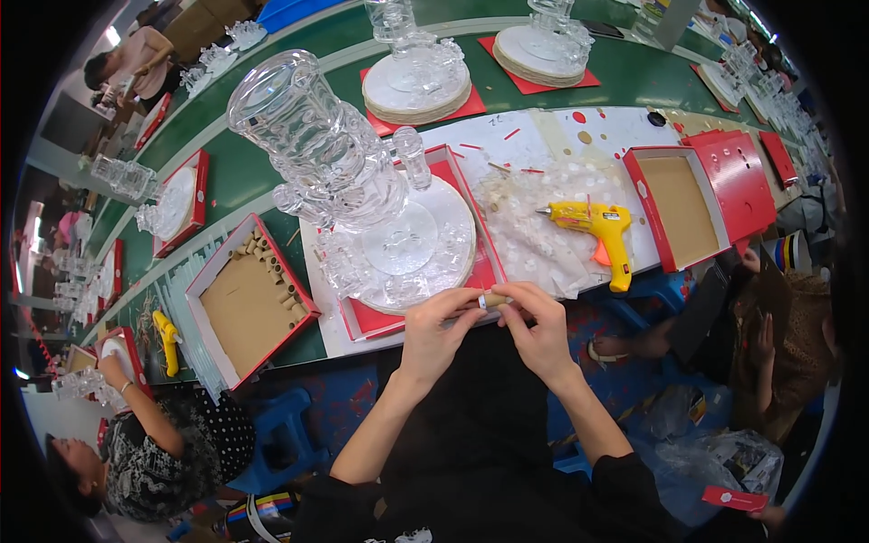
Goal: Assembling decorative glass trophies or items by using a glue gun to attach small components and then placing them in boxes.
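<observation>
Cardboard tube (pixel 494 300), partly hidden by pinching fingers of left hand (pixel 438 331) and right hand (pixel 541 333), hung mid-frame in open room beside a red tray's rim (pixel 373 331).

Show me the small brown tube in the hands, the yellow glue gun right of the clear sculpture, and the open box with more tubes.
Brown tube (pixel 495 300): head view, on its side wall.
Yellow glue gun (pixel 608 227): head view, where body meets handle.
Tube box (pixel 239 317): head view, on its bare bottom.
</observation>
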Action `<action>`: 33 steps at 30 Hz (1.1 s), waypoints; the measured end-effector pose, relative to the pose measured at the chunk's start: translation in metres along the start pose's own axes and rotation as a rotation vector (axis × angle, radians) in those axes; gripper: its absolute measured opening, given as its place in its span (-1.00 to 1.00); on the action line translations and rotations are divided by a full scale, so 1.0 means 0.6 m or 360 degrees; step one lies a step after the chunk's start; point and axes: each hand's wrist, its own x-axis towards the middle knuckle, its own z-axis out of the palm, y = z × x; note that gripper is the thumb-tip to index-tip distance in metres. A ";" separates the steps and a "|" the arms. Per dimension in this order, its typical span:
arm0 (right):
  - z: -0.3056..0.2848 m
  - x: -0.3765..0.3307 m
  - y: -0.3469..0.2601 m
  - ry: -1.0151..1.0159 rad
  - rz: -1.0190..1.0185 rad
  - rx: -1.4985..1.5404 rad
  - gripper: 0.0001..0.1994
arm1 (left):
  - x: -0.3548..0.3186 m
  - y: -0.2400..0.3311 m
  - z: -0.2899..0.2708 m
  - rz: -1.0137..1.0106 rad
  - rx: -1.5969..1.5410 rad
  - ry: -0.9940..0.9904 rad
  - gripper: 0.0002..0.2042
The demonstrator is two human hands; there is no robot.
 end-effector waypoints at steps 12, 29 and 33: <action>0.002 -0.004 0.001 0.0018 0.0019 -0.0009 -0.74 | 0.003 0.003 -0.002 0.0060 0.0171 -0.0041 -0.79; -0.187 0.026 0.030 0.0743 -0.0281 -0.1380 -0.68 | 0.011 -0.015 -0.005 0.0187 0.0249 -0.0160 -0.75; -0.217 0.036 0.056 0.0542 -0.0009 -0.1452 -0.56 | 0.013 -0.012 -0.004 0.0140 0.0178 -0.0097 -0.76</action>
